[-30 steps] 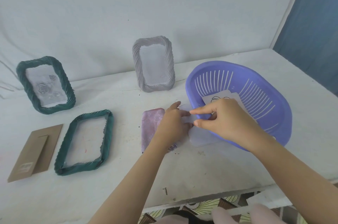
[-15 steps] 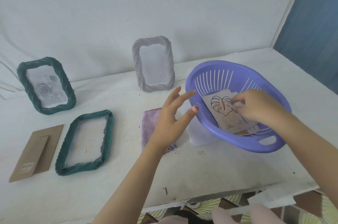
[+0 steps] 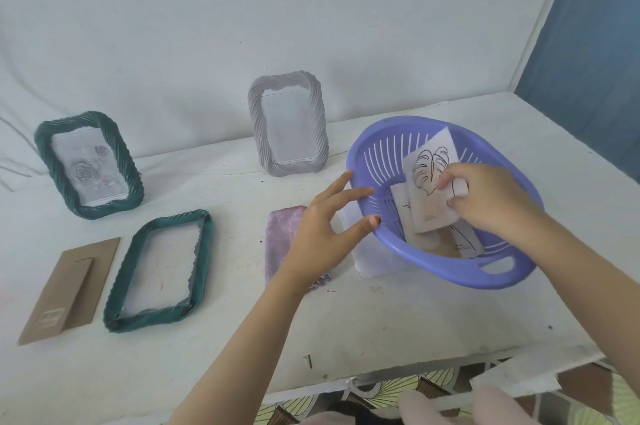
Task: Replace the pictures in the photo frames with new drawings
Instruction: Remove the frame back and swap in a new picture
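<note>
The basket is smooth purple plastic with a light shine. The leaf drawing inside it is matt white paper. Left of the basket, the lying green frame, the standing green frame and the grey frame have ridged, rope-like surfaces. The backing board is matt brown cardboard.

This looks like a room in a home turned into a makeshift craft corner, not a proper workshop. The worktop is white, scuffed and stained, with a ragged near edge. A creased white sheet hangs as a backdrop behind its far edge, and a blue panel shows past the far right corner. Fan-patterned floor tiles show below the near edge. Household items sit on top: a lilac plastic basket holding a leaf drawing, a standing green frame, a grey frame, a flat green frame and a cardboard frame back.
</note>
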`<state>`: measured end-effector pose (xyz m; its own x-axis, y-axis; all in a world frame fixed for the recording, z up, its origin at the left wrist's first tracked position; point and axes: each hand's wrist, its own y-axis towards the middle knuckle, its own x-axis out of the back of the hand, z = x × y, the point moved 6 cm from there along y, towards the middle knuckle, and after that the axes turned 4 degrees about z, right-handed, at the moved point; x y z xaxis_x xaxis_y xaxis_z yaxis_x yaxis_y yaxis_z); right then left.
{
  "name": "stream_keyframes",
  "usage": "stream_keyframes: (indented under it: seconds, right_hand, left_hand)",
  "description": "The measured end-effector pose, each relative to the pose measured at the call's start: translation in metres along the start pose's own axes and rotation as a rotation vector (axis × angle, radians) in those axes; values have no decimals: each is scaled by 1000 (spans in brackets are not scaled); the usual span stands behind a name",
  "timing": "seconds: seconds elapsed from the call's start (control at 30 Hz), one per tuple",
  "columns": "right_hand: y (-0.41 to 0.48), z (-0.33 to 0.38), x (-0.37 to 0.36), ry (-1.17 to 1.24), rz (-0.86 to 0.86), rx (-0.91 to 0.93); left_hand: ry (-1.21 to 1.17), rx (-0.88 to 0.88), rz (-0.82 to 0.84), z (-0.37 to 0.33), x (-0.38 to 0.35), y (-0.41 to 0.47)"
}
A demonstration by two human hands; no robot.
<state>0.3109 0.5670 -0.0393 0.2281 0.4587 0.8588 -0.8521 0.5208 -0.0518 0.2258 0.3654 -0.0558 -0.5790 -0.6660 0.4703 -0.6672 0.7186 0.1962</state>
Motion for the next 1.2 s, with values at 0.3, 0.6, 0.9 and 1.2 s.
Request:
stream_keyframes:
  seconds: [0.3, 0.6, 0.9, 1.2]
  right_hand:
    - [-55, 93, 9, 55, -171, 419]
    - [-65, 183, -51, -216, 15, 838]
    - [-40, 210, -105, 518, 233, 619]
    - [-26, 239, -182, 945, 362, 336]
  left_hand:
    - [-520, -69, -118, -34, 31, -14]
    - [-673, 191, -337, 4, 98, -39]
    - [-541, 342, -518, 58, 177, -76]
    - [-472, 399, -271, 95, 219, -100]
